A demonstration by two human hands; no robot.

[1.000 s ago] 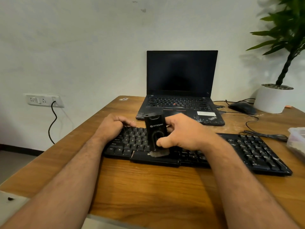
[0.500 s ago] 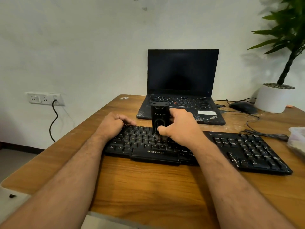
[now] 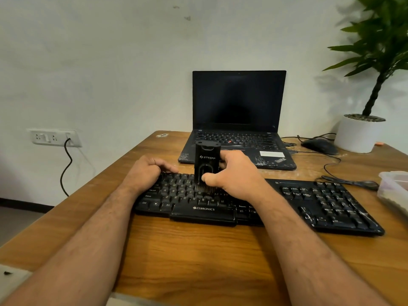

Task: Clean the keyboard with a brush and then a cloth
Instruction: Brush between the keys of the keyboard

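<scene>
Currently the right hand grips the brush, a black block-shaped tool, with the thumb across its front face and the fingers wrapped behind. The brush stands upright, bristles down on the middle letter rows of the keyboard; this orientation probably lets the bristle tips reach into the gaps between keys. The left hand rests on the keyboard's far left corner, fingers curled over the back edge, apparently to brace the unit against sliding under the brush strokes. The brushing stage appears to be in progress; no cloth is identifiable in view.

The keyboard lies across the near part of a wooden table, parallel to its front edge. Behind it sits an open laptop with a dark screen, and to the right a mouse with trailing cables. A potted plant occupies the far right corner. A translucent container sits at the right edge. On the pale wall, a socket panel holds one plugged cable.
</scene>
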